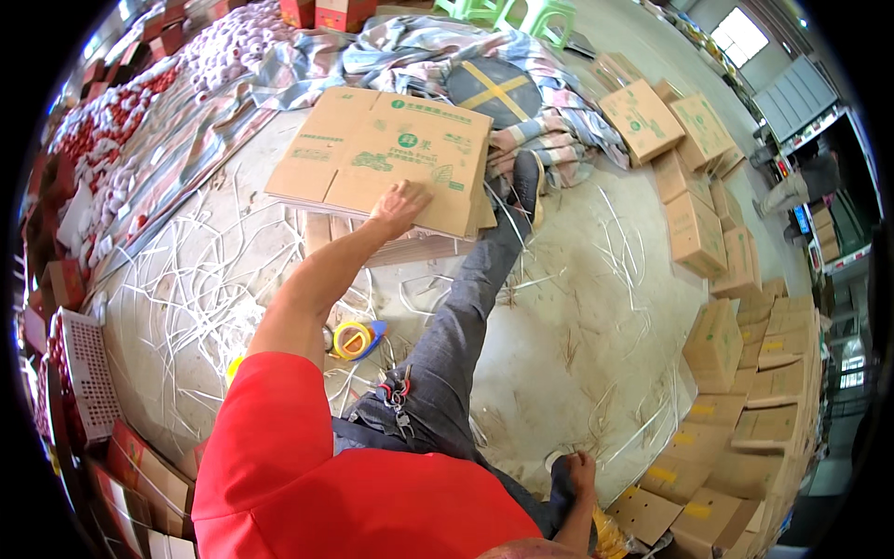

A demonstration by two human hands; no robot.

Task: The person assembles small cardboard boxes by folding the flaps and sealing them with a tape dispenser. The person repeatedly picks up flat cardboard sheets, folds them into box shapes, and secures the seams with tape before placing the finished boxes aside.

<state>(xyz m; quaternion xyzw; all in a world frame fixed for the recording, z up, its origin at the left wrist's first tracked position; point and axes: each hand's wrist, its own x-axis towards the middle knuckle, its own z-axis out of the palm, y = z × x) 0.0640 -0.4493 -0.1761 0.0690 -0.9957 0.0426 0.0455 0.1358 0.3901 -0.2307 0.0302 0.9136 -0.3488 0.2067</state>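
Note:
My left hand (400,207) lies on top of a stack of flattened cardboard boxes (317,154), its palm down near the front edge. The cartons are brown with green print. Beside the stack's right edge stretches one of my legs (475,298) in dark grey trousers, ending in a dark shoe (528,186). Low in the picture, my right hand (581,470) hangs by my side with its fingers curled, next to a dark shape with a pale rim. What its fingers hold, if anything, is hidden. A yellow tape roll on a blue dispenser (354,340) lies below my left forearm.
White strapping strips (186,289) litter the floor at left. Striped cloth (400,51) and a round dark board with a yellow cross (494,91) lie beyond the stack. Cartons (694,233) line the right side. A white crate (88,373) stands at left; a person (805,182) is far right.

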